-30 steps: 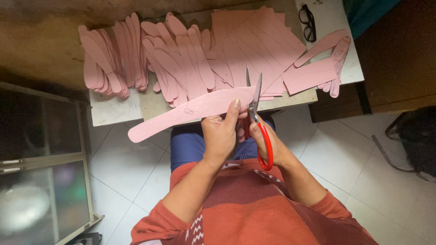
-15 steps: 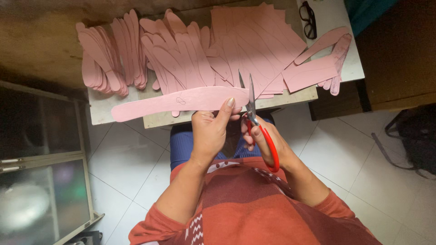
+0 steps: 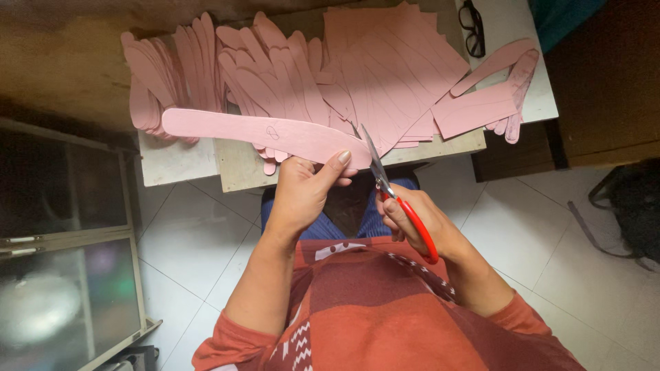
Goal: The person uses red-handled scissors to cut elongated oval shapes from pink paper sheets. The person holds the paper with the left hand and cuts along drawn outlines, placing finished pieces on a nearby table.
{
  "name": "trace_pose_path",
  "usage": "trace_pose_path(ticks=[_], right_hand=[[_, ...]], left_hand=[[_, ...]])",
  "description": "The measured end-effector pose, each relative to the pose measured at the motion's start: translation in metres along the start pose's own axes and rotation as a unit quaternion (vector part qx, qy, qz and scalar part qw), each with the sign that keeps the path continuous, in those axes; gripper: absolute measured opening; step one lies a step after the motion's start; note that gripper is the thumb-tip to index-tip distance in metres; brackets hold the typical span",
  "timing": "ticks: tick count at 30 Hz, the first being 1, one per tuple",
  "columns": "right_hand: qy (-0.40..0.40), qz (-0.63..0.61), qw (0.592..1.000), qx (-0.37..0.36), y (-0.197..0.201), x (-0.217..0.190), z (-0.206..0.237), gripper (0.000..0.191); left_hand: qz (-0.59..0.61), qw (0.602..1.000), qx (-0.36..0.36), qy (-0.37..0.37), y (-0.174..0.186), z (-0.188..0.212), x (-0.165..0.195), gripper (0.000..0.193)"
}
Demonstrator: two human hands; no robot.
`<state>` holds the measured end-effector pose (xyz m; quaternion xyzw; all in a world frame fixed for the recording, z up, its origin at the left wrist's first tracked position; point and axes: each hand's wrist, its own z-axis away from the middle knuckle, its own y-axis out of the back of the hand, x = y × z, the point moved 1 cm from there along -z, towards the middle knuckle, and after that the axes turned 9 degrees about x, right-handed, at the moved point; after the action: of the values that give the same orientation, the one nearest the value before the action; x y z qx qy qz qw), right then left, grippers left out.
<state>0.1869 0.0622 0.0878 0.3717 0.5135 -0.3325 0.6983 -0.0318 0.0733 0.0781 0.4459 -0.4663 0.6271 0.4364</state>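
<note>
My left hand (image 3: 302,192) pinches the right end of a long pink cut-out strip (image 3: 254,132), thumb on top, holding it level above the table edge. My right hand (image 3: 419,220) grips red-handled scissors (image 3: 392,196); their blades point up and left, with the tips at the strip's right end beside my left thumb. Both hands are over my lap, above my blue trousers and red patterned top.
Piles of pink cut-out shapes (image 3: 289,69) and uncut pink sheets (image 3: 399,62) cover a small wooden table (image 3: 440,148). Black glasses (image 3: 471,27) lie at its far right. A glass-fronted cabinet (image 3: 62,254) stands to the left, a dark bag (image 3: 632,206) on the tiled floor at right.
My left hand has turned the pink strip clockwise, its far end rising from low-left to level and slightly up. The scissors have shifted right and now meet the strip's rounded end.
</note>
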Motion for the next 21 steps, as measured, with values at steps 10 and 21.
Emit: trace_pose_path(ticks=[10,21], right_hand=[[-0.052,0.032,0.998,-0.005,0.006,0.007,0.004,0.043],[0.040,0.077,0.996,0.031,-0.002,0.010,-0.002,0.041]], left_hand=[[-0.016,0.999,-0.047,0.016,0.016,-0.003,0.000,0.022],[0.071,0.997,0.026,-0.030,-0.018,0.003,-0.016,0.026]])
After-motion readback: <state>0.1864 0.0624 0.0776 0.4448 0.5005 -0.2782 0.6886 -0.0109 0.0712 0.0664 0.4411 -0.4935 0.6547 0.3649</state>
